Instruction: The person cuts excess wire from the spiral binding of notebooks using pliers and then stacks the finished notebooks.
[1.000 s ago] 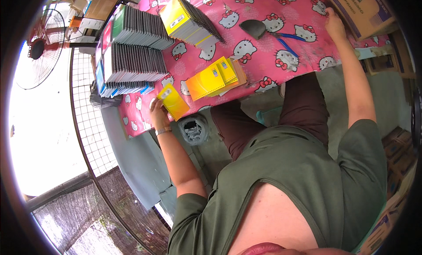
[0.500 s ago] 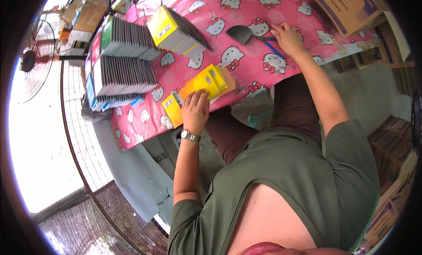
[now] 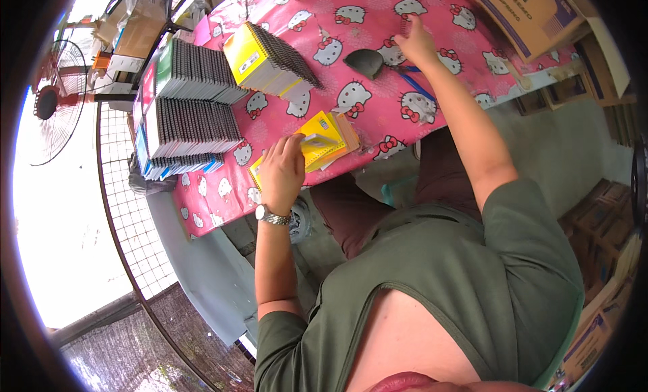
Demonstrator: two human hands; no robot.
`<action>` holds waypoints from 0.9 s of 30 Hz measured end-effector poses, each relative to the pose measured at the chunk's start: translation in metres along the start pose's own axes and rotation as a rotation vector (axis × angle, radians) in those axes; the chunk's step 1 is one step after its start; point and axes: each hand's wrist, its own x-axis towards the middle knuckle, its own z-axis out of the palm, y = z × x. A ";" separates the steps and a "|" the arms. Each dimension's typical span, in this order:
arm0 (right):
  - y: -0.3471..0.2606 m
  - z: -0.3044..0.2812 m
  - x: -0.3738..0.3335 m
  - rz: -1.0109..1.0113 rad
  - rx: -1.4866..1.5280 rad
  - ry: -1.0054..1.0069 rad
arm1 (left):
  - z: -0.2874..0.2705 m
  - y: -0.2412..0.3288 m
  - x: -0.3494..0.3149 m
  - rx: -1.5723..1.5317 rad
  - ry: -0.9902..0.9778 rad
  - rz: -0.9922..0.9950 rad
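Observation:
My left hand (image 3: pixel 282 172), with a metal-banded watch on its wrist, is at the near table edge. Its fingers are closed at the corner of a yellow spiral notebook (image 3: pixel 322 128), where a pale flap stands raised. Orange-brown sheets or covers show under that notebook's right side. Another yellow notebook (image 3: pixel 255 170) lies partly hidden behind my left hand. Farther right, my right hand (image 3: pixel 418 44) is over the pink tablecloth, index finger and thumb apart, with nothing visible between them. Nearest to it are a dark grey scoop-shaped thing (image 3: pixel 364 63) and blue strips (image 3: pixel 417 85), partly covered by the forearm.
A stack of yellow spiral notebooks (image 3: pixel 270 60) stands at the back left. Beside it are tall stacks of dark-spiral notebooks (image 3: pixel 192 125). An open cardboard box (image 3: pixel 523 20) occupies the far right. A fan (image 3: pixel 50 101) stands beyond the table at the left.
My right hand has moved away from the blue strips, farther up the table. My left hand has shifted slightly left, and a pale flap now stands raised at its fingers.

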 end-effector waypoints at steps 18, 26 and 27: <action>-0.110 -0.036 -0.133 -0.702 0.490 -0.568 | 0.033 0.002 0.011 -0.012 0.287 0.075; -0.121 -0.041 -0.115 -0.312 0.576 -1.160 | 0.035 0.005 0.011 0.008 0.262 0.075; -0.125 -0.047 -0.113 -0.161 0.593 -1.267 | 0.036 0.007 0.013 0.010 0.287 0.079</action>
